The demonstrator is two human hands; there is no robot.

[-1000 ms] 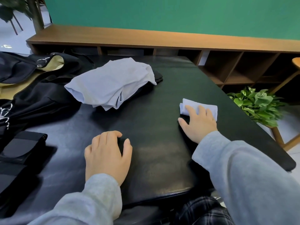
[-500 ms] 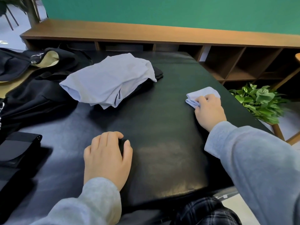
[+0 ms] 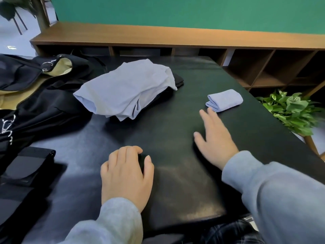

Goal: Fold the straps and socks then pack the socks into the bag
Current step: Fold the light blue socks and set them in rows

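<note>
A small folded light-blue sock (image 3: pixel 224 100) lies alone on the black table (image 3: pixel 175 131) at the right. My right hand (image 3: pixel 214 138) hovers just short of it, fingers spread and straight, holding nothing. My left hand (image 3: pixel 126 175) rests on the table near the front edge, fingers loosely curled with the tips down; I see nothing in it. A pile of light-blue socks (image 3: pixel 126 92) sits at the table's centre on top of dark fabric. The black bag (image 3: pixel 35 85) with a beige lining lies open at the left. Black straps (image 3: pixel 26 166) lie folded at the lower left.
A low wooden shelf unit (image 3: pixel 255 71) runs along the green wall behind the table. A green potted plant (image 3: pixel 292 111) stands just off the table's right edge. Metal rings (image 3: pixel 46 65) hang on the bag.
My right hand carried the folded sock further right and back, let go of it, and has drawn back toward me with fingers open. My left hand has stayed put.
</note>
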